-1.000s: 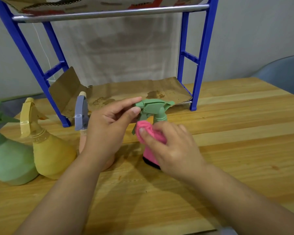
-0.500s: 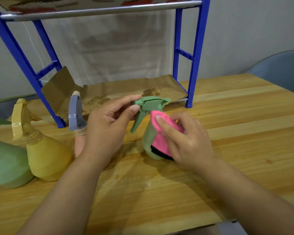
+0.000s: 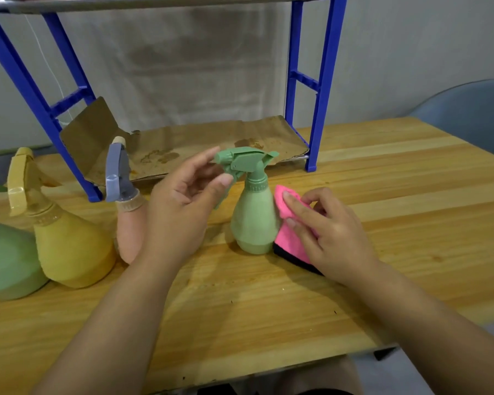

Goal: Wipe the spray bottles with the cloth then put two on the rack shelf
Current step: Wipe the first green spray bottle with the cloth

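Observation:
A small green spray bottle (image 3: 254, 220) stands upright on the wooden table (image 3: 268, 309). My left hand (image 3: 183, 206) holds its spray head, with the index fingertip on the nozzle and the thumb at the trigger. My right hand (image 3: 331, 232) grips a pink cloth (image 3: 288, 232) with a dark edge and presses it against the bottle's right side. The blue rack (image 3: 322, 89) stands behind, its lower shelf (image 3: 200, 143) lined with stained cardboard and bare of bottles.
Left of my left hand stand a peach bottle with a grey-blue spray head (image 3: 126, 223), a yellow bottle (image 3: 69, 252) and a larger green bottle (image 3: 6, 260) at the frame edge. A grey-blue chair (image 3: 474, 109) sits beyond the table's right corner.
My right hand slid the pink cloth from the bottle's front round to its right side and down. The bottle went from slightly tilted to upright. My left hand stayed at the spray head.

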`<action>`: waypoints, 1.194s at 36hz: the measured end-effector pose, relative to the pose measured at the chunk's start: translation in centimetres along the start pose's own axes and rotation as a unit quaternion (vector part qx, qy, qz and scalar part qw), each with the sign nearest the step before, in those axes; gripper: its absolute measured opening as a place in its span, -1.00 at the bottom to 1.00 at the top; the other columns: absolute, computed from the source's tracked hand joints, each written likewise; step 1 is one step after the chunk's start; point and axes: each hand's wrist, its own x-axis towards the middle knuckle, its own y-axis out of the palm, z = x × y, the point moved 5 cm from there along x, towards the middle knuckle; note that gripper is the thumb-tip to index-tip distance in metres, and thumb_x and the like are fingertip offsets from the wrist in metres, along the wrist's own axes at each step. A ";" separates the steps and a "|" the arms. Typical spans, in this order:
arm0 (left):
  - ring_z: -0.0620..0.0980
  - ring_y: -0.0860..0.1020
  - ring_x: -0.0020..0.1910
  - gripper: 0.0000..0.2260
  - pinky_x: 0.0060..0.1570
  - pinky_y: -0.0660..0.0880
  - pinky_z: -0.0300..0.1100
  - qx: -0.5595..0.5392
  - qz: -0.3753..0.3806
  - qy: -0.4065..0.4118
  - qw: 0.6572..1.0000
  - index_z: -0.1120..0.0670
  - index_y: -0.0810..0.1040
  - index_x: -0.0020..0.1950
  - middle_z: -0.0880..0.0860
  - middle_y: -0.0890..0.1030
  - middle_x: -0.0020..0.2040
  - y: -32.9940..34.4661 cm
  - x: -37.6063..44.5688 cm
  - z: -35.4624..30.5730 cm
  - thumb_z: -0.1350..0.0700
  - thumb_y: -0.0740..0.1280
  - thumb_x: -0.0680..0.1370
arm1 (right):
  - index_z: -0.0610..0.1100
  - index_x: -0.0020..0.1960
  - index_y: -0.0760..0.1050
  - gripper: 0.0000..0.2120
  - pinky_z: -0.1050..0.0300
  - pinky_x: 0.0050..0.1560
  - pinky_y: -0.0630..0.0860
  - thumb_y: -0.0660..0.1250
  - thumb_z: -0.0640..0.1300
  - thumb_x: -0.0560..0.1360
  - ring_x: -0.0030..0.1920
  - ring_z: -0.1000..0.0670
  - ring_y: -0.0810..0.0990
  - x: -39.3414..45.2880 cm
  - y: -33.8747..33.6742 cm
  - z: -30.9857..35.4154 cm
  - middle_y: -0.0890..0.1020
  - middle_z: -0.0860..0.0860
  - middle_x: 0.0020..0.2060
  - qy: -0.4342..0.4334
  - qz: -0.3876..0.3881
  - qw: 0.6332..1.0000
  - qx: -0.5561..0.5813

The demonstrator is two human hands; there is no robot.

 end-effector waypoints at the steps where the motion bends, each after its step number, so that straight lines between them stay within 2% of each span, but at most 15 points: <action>1: -0.14 0.59 0.08 -0.65 0.05 0.55 -0.16 -0.002 0.000 -0.012 1.000 -0.21 0.52 0.13 -0.11 0.63 0.03 0.1 -0.4 0.4 0.03 0.41 0.38 | -0.17 0.32 0.51 -0.62 0.02 -0.25 0.48 0.23 -0.05 0.56 -0.19 -0.05 0.48 0.0 -0.2 -0.1 0.54 -0.15 -0.03 0.012 -0.009 1.000 0.010; 4: -0.23 0.57 0.09 -0.58 -0.01 0.53 -0.32 0.017 0.008 -0.040 0.999 -0.17 0.48 0.19 -0.14 0.61 0.09 0.8 -1.7 1.8 0.10 0.45 0.38 | -0.19 0.33 0.50 -0.62 -0.10 -0.22 0.51 0.22 -0.07 0.57 -0.16 -0.10 0.50 0.2 -0.7 -0.4 0.53 -0.15 -0.02 0.033 -0.040 0.998 0.035; 8: -0.29 0.57 0.04 -0.53 0.01 0.56 -0.27 0.025 0.006 -0.109 0.994 -0.14 0.44 0.19 -0.15 0.61 0.07 1.5 -2.8 4.0 0.18 0.48 0.38 | -0.21 0.34 0.48 -0.61 -0.10 -0.16 0.51 0.23 -0.10 0.56 -0.08 -0.10 0.49 0.5 -0.7 -0.5 0.52 -0.16 -0.01 0.034 -0.053 0.997 0.051; 10: -0.24 0.58 0.06 -0.53 0.03 0.54 -0.30 0.041 0.009 -0.124 0.991 -0.10 0.45 0.21 -0.13 0.59 0.09 1.9 -3.2 4.7 0.17 0.50 0.37 | -0.22 0.35 0.47 -0.61 -0.09 -0.14 0.51 0.24 -0.11 0.56 -0.05 -0.10 0.49 0.6 -0.5 -0.6 0.52 -0.16 0.01 0.029 -0.049 0.997 0.057; 12: -0.17 0.56 0.11 -0.49 0.10 0.52 -0.25 0.073 0.023 -0.133 0.988 -0.07 0.46 0.27 -0.13 0.55 0.15 2.4 -3.4 5.2 0.13 0.51 0.36 | -0.23 0.35 0.47 -0.61 -0.10 -0.13 0.51 0.24 -0.11 0.57 -0.05 -0.10 0.49 0.6 -0.1 -0.8 0.52 -0.16 0.01 0.023 -0.043 0.997 0.066; 16: -0.14 0.51 0.19 -0.41 0.18 0.50 -0.12 0.123 0.059 -0.138 0.981 -0.16 0.41 0.29 -0.12 0.47 0.27 3.0 -3.4 6.3 0.02 0.54 0.32 | -0.22 0.35 0.47 -0.61 -0.15 -0.10 0.50 0.23 -0.11 0.57 -0.04 -0.12 0.50 0.2 1.0 -1.1 0.52 -0.17 0.03 0.009 -0.021 0.997 0.078; 18: -0.18 0.48 0.22 -0.41 0.21 0.49 -0.08 0.121 0.069 -0.134 0.981 -0.20 0.40 0.26 -0.17 0.48 0.26 3.3 -3.3 6.6 0.00 0.55 0.30 | -0.23 0.35 0.46 -0.61 -0.14 -0.08 0.51 0.22 -0.10 0.57 -0.01 -0.13 0.50 0.2 1.4 -1.2 0.53 -0.18 0.05 0.003 -0.010 0.996 0.086; 20: -0.27 0.46 0.20 -0.48 0.23 0.46 -0.15 0.114 0.078 -0.127 0.982 -0.29 0.39 0.14 -0.27 0.48 0.18 3.7 -3.1 6.4 0.03 0.55 0.31 | -0.23 0.36 0.46 -0.61 -0.13 -0.07 0.51 0.22 -0.11 0.57 0.00 -0.13 0.50 0.4 1.5 -1.2 0.52 -0.17 0.06 0.000 -0.006 0.994 0.105; 23: -0.33 0.44 0.17 -0.48 0.22 0.43 -0.21 0.121 0.096 -0.126 0.980 -0.35 0.33 0.08 -0.35 0.42 0.16 4.1 -2.8 6.3 0.02 0.53 0.33 | -0.19 0.35 0.46 -0.62 -0.05 0.00 0.52 0.25 -0.12 0.56 0.03 -0.09 0.52 0.8 1.4 -1.3 0.53 -0.11 0.07 0.003 -0.012 0.989 0.151; 26: -0.18 0.49 0.18 -0.41 0.20 0.49 -0.07 0.115 0.084 -0.142 0.979 -0.33 0.33 0.17 -0.24 0.44 0.23 4.0 -2.3 6.7 -0.09 0.55 0.27 | -0.14 0.30 0.51 -0.65 0.21 0.12 0.49 0.33 -0.17 0.52 0.10 0.05 0.52 1.3 1.3 -1.7 0.52 0.06 0.09 0.031 -0.013 0.981 0.191; 29: -0.11 0.52 0.15 -0.45 0.12 0.54 -0.04 0.101 0.077 -0.148 0.981 -0.36 0.36 0.09 -0.16 0.45 0.23 4.0 -1.9 6.8 -0.14 0.54 0.21 | -0.11 0.26 0.54 -0.67 0.39 0.18 0.41 0.35 -0.19 0.50 0.15 0.15 0.52 1.8 1.2 -2.0 0.55 0.11 0.11 0.053 -0.005 0.976 0.210; 32: -0.09 0.55 0.13 -0.42 0.08 0.56 -0.08 0.065 0.078 -0.161 0.982 -0.23 0.38 0.14 -0.13 0.47 0.20 4.2 -1.6 7.2 -0.01 0.59 0.24 | -0.10 0.26 0.54 -0.67 0.38 0.19 0.43 0.34 -0.18 0.50 0.16 0.18 0.54 2.2 1.2 -2.1 0.59 0.12 0.12 0.063 -0.002 0.971 0.232; 37: -0.05 0.57 0.13 -0.35 0.11 0.55 0.02 0.021 0.073 -0.181 0.981 -0.18 0.41 0.15 -0.05 0.53 0.20 4.4 -1.3 7.4 -0.06 0.59 0.13 | 0.06 0.29 0.47 -0.65 0.43 0.14 0.45 0.34 -0.18 0.54 0.16 0.31 0.54 2.6 1.5 -2.4 0.56 0.32 0.09 0.118 0.019 0.948 0.294; 41: -0.07 0.56 0.11 -0.48 -0.01 0.57 -0.20 -0.011 0.062 -0.164 0.984 -0.18 0.42 0.11 -0.08 0.51 0.20 4.6 -0.6 6.5 0.17 0.55 0.30 | 0.12 0.27 0.47 -0.65 0.51 0.06 0.41 0.32 -0.18 0.54 0.13 0.38 0.53 3.1 1.1 -2.8 0.55 0.37 0.07 0.127 -0.001 0.942 0.312; 43: -0.08 0.55 0.12 -0.47 -0.04 0.57 -0.23 -0.030 0.058 -0.154 0.986 -0.15 0.41 0.17 -0.11 0.50 0.20 4.7 0.1 5.9 0.17 0.54 0.32 | 0.08 0.31 0.45 -0.64 0.51 0.10 0.40 0.29 -0.15 0.54 0.16 0.38 0.51 3.5 0.9 -2.8 0.53 0.37 0.12 0.116 -0.005 0.944 0.309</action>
